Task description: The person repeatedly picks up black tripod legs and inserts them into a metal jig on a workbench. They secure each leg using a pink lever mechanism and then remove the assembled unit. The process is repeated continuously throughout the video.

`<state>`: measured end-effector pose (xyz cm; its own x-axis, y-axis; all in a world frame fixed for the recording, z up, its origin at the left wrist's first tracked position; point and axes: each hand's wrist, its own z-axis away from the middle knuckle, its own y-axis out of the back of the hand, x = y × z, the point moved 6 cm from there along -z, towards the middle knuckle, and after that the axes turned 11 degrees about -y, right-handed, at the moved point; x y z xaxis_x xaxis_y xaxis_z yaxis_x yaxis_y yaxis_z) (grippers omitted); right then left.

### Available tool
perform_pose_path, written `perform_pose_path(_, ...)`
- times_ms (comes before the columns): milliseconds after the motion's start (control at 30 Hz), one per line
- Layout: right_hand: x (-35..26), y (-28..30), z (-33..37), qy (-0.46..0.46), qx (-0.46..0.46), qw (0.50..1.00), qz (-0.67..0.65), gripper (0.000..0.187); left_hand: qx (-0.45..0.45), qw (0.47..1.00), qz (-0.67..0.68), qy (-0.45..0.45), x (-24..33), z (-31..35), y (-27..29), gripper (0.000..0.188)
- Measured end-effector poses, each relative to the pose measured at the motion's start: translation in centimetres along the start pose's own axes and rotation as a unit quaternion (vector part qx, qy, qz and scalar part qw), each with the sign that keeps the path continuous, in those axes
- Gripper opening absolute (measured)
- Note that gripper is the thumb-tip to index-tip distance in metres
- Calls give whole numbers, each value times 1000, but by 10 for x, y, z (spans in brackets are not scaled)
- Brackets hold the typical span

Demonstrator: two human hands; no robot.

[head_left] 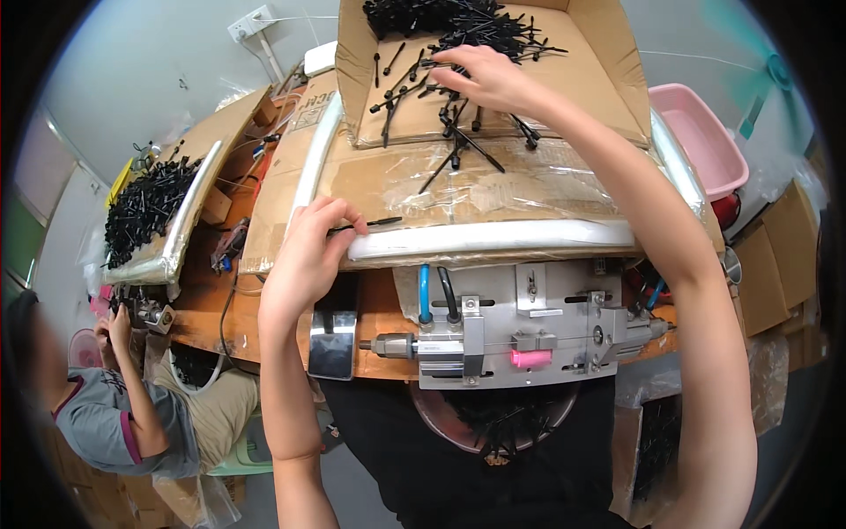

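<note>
My left hand (pixel 313 251) is closed in a pinch on a thin black plastic stick (pixel 384 221), just above the white padded edge (pixel 493 238) of the sloping cardboard work surface. Farther off, my right hand (pixel 487 78) reaches into the open cardboard box (pixel 608 53). Its fingers are stretched out and apart, right at some loose black plastic sticks with knobbed ends (pixel 401 95). A dense heap of the same pieces (pixel 467 22) lies at the back of the box. Several more are scattered toward its front edge.
In front of me stands a metal fixture (pixel 529 344) with a pink piece and blue and black hoses. A phone (pixel 334 339) lies left of it; a bowl of black pieces (pixel 423 414) sits below. A co-worker (pixel 132 423) sits at left. A pink basin (pixel 701 132) stands right.
</note>
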<state>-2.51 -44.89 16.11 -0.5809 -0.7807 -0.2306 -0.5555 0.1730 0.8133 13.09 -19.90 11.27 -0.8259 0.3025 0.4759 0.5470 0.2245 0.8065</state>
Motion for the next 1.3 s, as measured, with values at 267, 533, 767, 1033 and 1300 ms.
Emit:
perform_pose_path(267,-13,-31,24,29,-166,985,35,54,27,999,-37,5,-18,15,14,15)
perform_pose_path(533,-14,37,121,134,-153,977,-63,41,44,994,7,-101,30,-16,-12,17)
perform_pose_path(767,-8,90,140,33,-45,986,-156,23,97,982,42,-154,57,-28,-15,26)
perform_pose_path(1033,-56,40,109,-53,-191,980,4,24,222,964,-19,-145,101,10,-41,71)
perform_pose_path(1300,-44,116,120,-110,-94,900,-411,30,58,986,-54,-149,171,111,-151,62)
